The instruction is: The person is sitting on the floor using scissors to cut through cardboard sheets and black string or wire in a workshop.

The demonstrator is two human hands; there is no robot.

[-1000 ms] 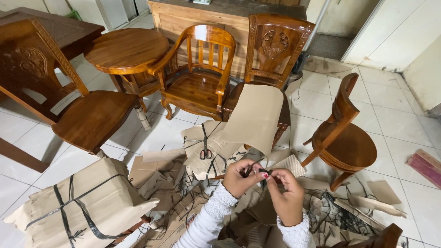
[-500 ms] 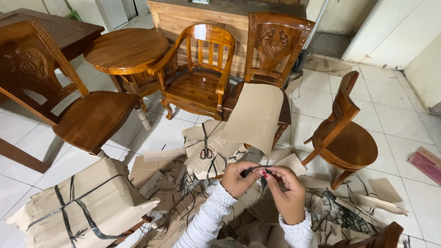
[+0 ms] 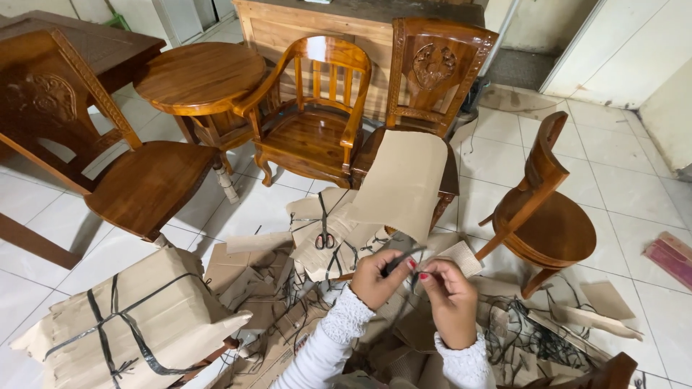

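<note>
Black strap [image 3: 401, 260] is now pinched in both hands just above the cardboard litter on the floor [image 3: 634, 194]: our left hand [image 3: 378, 277] has closed round its near end, while the right hand [image 3: 447, 288], drawn closer than a second ago, nips what appears to be the same strip. Scissors [image 3: 324, 238] lie untouched nearby.

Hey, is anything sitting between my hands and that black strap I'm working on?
Nothing visible. The left hand and right hand both pinch the black strap directly, above the cardboard scraps. The scissors lie apart on cardboard.
</note>
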